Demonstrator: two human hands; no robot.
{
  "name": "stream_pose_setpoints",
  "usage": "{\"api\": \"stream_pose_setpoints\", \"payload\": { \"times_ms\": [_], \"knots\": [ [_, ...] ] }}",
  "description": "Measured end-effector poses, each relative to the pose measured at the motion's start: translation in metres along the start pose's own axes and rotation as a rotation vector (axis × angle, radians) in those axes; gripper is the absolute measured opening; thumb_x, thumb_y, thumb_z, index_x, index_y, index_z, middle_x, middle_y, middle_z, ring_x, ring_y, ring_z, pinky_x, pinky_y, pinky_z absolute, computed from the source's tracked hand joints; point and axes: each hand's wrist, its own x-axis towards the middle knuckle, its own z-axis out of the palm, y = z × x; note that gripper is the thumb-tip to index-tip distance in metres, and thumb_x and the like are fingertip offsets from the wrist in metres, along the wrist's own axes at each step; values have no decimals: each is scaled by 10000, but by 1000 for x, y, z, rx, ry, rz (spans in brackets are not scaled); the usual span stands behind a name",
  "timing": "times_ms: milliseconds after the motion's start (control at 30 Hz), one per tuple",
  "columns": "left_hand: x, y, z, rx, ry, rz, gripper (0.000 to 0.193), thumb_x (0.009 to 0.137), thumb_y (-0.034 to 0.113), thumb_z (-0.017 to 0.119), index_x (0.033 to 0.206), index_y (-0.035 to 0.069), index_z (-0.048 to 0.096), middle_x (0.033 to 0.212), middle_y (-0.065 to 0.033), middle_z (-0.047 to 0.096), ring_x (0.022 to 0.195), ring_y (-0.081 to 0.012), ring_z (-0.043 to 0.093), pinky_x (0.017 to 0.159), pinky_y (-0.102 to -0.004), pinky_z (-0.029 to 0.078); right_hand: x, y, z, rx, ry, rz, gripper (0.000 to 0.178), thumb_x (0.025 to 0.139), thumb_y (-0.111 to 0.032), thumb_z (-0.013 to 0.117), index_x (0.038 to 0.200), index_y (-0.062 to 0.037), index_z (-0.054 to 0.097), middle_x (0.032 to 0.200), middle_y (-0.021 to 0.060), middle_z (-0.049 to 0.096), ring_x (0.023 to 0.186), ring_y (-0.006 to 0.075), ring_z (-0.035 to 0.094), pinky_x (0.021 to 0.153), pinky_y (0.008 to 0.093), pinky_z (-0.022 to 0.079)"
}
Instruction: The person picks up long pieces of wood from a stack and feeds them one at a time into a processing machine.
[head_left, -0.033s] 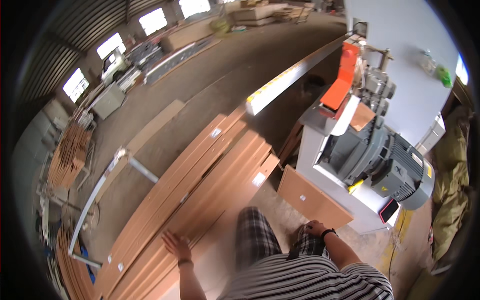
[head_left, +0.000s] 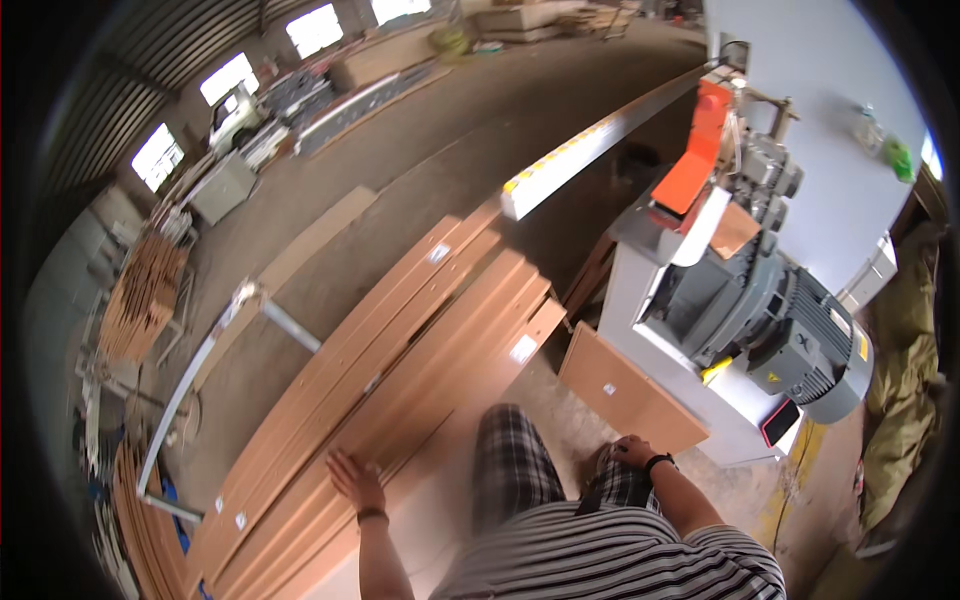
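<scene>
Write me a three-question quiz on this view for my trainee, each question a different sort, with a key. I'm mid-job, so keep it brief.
1. Which of the wearer's hands is at the brown boards?
2. True or false: the red-edged phone lies beside the grey motor, to the right of the boards.
3. Fill the gap: the bent plate higher in the picture than the motor is coloured ____.

Key:
1. The left hand, with its fingers spread.
2. True.
3. Orange.
</scene>
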Motion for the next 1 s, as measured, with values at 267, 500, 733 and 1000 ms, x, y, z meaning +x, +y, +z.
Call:
{"api": "stream_pose_setpoints", "payload": {
  "times_ms": [267, 500, 733, 1000],
  "knots": [
    [-30, 11, -11, -77, 60, 91, 751, 855, 293, 616, 1447, 29, 237, 1512, -224, 175, 1392, -400, 172, 1129, -516, 156, -3, -2, -5, 95, 35, -8, 536, 793, -478, 627, 1211, -145, 585, 1236, 140, 526, 1195, 317, 477, 1019, 422, 384],
    [-33, 14, -22, -263, 42, 107, 774, 804, 140, 648, 1447, 33, 232, 1527, -173, 166, 1406, -378, 134, 1128, -468, 215, -2, -9, -10, 79, 59, -112, 504, 807, -427, 619, 1182, -91, 589, 1219, 151, 531, 1182, 321, 480, 1016, 410, 377],
    [-36, 19, -19, -288, 62, 105, 733, 822, 193, 617, 1391, -75, 241, 1527, -190, 148, 1403, -398, 130, 1122, -492, 220, 23, 28, 14, -8, 195, -264, 381, 770, -405, 625, 927, -58, 639, 939, 182, 624, 960, 355, 565, 856, 434, 450],
    [-44, 24, -16, -258, 104, 30, 733, 829, 314, 629, 1370, -55, 300, 1507, -224, 172, 1390, -416, 137, 1126, -511, 179, 18, 11, 4, -55, 137, -189, 361, 733, -385, 679, 871, -52, 662, 862, 178, 662, 834, 339, 634, 755, 430, 497]
  ]
}}
